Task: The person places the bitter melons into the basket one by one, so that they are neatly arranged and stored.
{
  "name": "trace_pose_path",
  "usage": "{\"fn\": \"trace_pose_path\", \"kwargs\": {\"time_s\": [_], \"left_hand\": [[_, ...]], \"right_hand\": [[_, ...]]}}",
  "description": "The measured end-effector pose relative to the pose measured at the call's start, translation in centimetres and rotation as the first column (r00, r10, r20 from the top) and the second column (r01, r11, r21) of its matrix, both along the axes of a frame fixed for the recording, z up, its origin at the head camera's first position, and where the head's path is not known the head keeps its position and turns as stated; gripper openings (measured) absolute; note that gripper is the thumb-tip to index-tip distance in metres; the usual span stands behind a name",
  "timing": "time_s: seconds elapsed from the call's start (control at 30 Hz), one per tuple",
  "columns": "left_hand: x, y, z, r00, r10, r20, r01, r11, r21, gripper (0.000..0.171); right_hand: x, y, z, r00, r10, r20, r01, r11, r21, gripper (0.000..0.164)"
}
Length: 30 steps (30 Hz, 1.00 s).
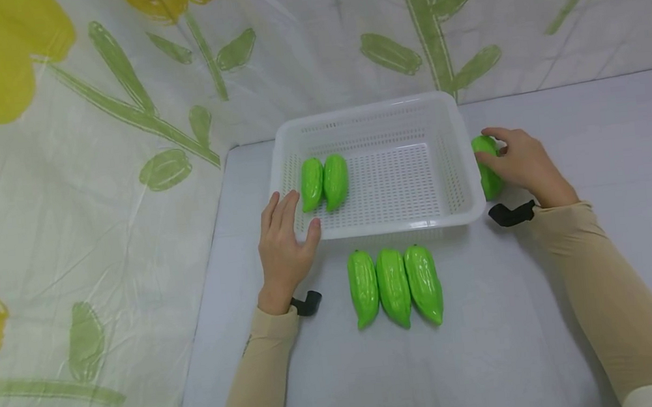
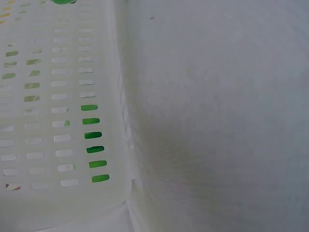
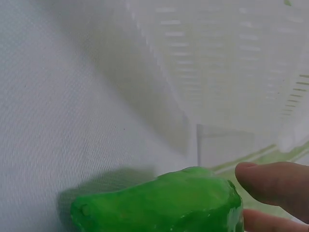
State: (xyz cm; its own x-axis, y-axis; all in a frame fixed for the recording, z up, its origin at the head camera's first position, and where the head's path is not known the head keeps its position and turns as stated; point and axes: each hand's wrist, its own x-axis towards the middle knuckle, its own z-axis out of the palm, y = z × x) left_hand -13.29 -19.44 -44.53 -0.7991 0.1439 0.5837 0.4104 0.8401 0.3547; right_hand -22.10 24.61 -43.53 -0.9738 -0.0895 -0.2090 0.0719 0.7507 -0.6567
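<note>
A white plastic basket (image 1: 387, 227) stands on the table. Inside it, at the left, two glossy green tapered vegetables (image 1: 336, 181) lie side by side. My left hand (image 1: 284, 247) is at the basket's front left corner, fingers extended and thumb spread. Just past the basket's right wall, my right hand (image 1: 525, 161) curls its thumb and fingers about the upper end of another green vegetable (image 1: 490, 178). That vegetable (image 3: 164, 205) is close up in the right wrist view, with fingertips (image 3: 260, 179) at its right end; full contact is unclear there.
Three more green vegetables (image 1: 393, 289) lie in a row on the white table (image 1: 341, 366) in front of the basket. A white curtain (image 1: 311, 47) with printed yellow flowers and green leaves hangs behind and to the left. The left wrist view shows mostly the slotted basket wall (image 2: 63, 154).
</note>
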Motion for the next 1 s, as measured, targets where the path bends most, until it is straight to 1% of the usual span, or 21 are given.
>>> {"fn": "trace_pose_path", "kwargs": {"time_s": [0.3,0.53,0.77,1.0], "left_hand": [[0.0,0.0,0.0,1.0,0.003,0.002,-0.003,1.0,0.001,0.058],[0.0,0.0,0.0,1.0,0.001,-0.006,-0.001,1.0,-0.001,0.058],[0.0,0.0,0.0,1.0,0.002,-0.005,-0.002,1.0,-0.007,0.058],[-0.1,0.0,0.0,1.0,0.002,-0.001,-0.002,1.0,-0.005,0.058]], "right_hand": [[0.0,0.0,-0.2,1.0,0.007,-0.024,-0.007,1.0,0.017,0.071],[-0.2,0.4,-0.5,1.0,0.009,-0.012,-0.009,1.0,0.014,0.073],[0.0,0.5,0.0,1.0,-0.007,0.017,0.007,1.0,-0.022,0.077],[0.2,0.8,0.8,1.0,-0.022,-0.005,0.021,0.999,-0.048,0.077]]}}
